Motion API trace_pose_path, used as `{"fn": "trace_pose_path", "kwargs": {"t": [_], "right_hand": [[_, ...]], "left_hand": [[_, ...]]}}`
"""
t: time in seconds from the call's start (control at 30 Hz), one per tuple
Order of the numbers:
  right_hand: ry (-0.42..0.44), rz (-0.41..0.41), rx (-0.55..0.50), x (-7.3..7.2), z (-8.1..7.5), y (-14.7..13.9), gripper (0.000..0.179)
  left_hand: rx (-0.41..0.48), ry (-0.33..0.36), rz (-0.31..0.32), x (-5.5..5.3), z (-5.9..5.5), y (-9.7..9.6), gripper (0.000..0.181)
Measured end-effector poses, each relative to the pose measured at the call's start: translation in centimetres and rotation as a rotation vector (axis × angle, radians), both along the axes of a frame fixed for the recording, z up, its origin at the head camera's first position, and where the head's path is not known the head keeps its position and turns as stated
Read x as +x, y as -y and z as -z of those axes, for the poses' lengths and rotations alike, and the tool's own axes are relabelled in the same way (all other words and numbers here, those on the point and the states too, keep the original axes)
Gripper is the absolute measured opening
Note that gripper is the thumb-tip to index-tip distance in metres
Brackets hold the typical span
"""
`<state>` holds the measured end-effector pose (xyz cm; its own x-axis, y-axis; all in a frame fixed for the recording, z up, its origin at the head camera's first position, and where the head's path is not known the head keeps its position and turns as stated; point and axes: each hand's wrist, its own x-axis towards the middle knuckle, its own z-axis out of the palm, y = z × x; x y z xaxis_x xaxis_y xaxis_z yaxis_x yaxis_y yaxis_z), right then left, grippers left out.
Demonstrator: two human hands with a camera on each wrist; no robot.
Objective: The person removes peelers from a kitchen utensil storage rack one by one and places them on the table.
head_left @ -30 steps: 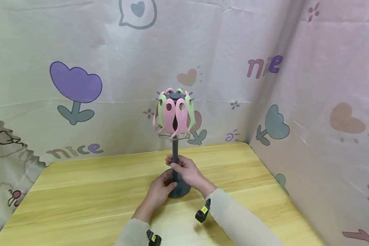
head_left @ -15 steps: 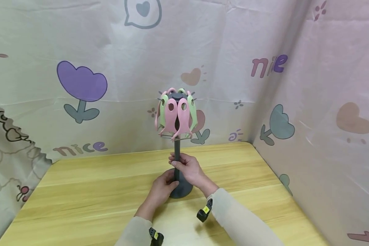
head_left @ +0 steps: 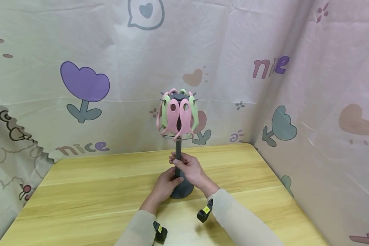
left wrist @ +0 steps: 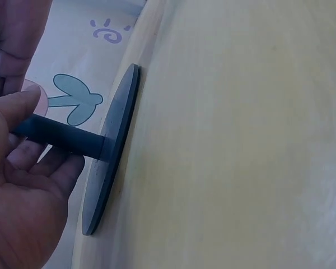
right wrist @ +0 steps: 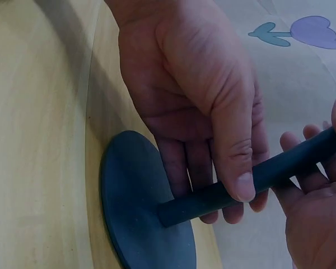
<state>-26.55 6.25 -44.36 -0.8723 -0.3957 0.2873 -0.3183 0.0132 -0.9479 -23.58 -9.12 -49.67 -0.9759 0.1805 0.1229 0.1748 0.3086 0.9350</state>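
Rising between the two hands, a dark grey stand (head_left: 178, 147) sits upright on the wood-grain surface (head_left: 95, 191). The left hand (head_left: 164, 186) curls thumb and fingers around its lower post, just above the round base (head_left: 182, 192); the right hand (head_left: 191, 169) grips higher up, thumb in front. Well above both, pink fish-shaped pieces (head_left: 173, 119) and green pieces (head_left: 195, 114) hang around the top.

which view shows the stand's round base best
The right wrist view: the round base shows large, its broad top face visible, though the picture's bottom edge crops it. The left wrist view shows it nearly edge-on; the head view shows it small, partly behind the left hand.
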Motion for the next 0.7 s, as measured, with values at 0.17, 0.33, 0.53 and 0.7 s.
{"fn": "trace_pose_path", "kwargs": {"t": [0.17, 0.33, 0.53, 0.7], "right_hand": [[0.016, -0.022, -0.001, -0.1, 0.0, -0.2, 0.037], [0.043, -0.102, 0.013, -0.8, -0.5, -0.6, 0.038], [0.077, -0.168, 0.051, -1.4, -1.0, -0.9, 0.041], [0.087, -0.184, 0.045, -1.8, -0.7, -1.0, 0.04]], "left_hand": [[0.0, 0.007, -0.004, 0.0, 0.1, -0.1, 0.034], [-0.025, 0.022, -0.014, 0.1, 0.1, 0.0, 0.035], [-0.008, 0.04, -0.001, 0.3, 0.1, 0.1, 0.038], [-0.004, 0.036, -0.004, 0.4, 0.2, 0.0, 0.039]]}}
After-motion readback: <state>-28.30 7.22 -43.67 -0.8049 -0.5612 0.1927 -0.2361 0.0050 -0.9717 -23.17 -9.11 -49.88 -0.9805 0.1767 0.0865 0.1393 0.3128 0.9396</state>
